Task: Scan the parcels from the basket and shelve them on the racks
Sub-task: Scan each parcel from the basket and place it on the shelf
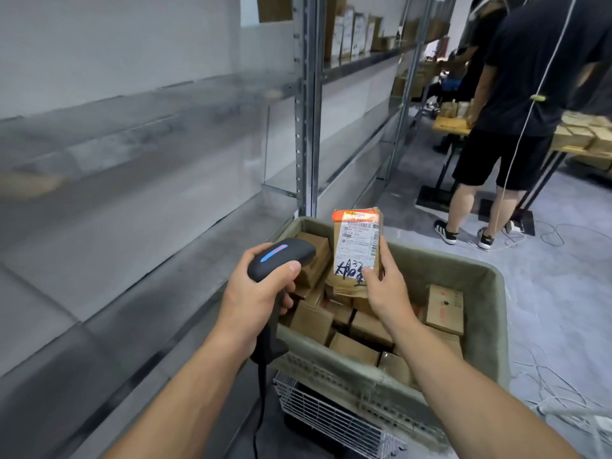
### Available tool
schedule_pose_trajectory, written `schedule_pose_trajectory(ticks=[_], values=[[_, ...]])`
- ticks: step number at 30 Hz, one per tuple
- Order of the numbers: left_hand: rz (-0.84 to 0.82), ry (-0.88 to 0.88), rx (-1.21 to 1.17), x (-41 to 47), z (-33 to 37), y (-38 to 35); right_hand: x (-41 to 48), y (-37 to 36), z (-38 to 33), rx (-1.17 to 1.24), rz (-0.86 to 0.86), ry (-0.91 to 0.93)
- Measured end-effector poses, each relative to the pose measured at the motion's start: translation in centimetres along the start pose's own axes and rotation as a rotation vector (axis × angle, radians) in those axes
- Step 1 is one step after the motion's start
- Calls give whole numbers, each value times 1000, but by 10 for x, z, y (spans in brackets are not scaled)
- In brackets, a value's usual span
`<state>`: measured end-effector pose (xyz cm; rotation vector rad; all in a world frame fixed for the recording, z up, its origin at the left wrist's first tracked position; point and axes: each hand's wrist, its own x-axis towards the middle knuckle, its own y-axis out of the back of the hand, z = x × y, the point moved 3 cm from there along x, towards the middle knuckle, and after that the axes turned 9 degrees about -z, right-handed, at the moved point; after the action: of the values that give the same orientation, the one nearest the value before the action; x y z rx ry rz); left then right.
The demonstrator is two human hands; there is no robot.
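Observation:
My left hand (257, 298) grips a black barcode scanner (281, 256) with a blue light strip, its head pointing at a parcel. My right hand (384, 286) holds that small brown parcel (356, 251) upright by its lower end, the white shipping label with handwritten marks facing me. Both hover over a grey-green basket (486, 313) filled with several small cardboard parcels (364, 329). The metal rack (306, 127) stands to the left, its near shelves bare and blurred.
A person in black shirt and shorts (516, 127) stands ahead on the right at a table (453, 125) stacked with boxes. White cables (549, 385) trail on the floor. Boxes (351, 31) line the far upper shelf. A wire cart frame (331, 415) sits under the basket.

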<state>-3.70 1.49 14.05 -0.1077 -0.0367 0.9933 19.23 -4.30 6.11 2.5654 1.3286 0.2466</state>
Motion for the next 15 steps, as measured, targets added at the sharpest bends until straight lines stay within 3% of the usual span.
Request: schedule_pose_trajectory(ticks=[15], values=[[-30,-70,2,-27,27,7,-8,-2,-41,-5,19,78]])
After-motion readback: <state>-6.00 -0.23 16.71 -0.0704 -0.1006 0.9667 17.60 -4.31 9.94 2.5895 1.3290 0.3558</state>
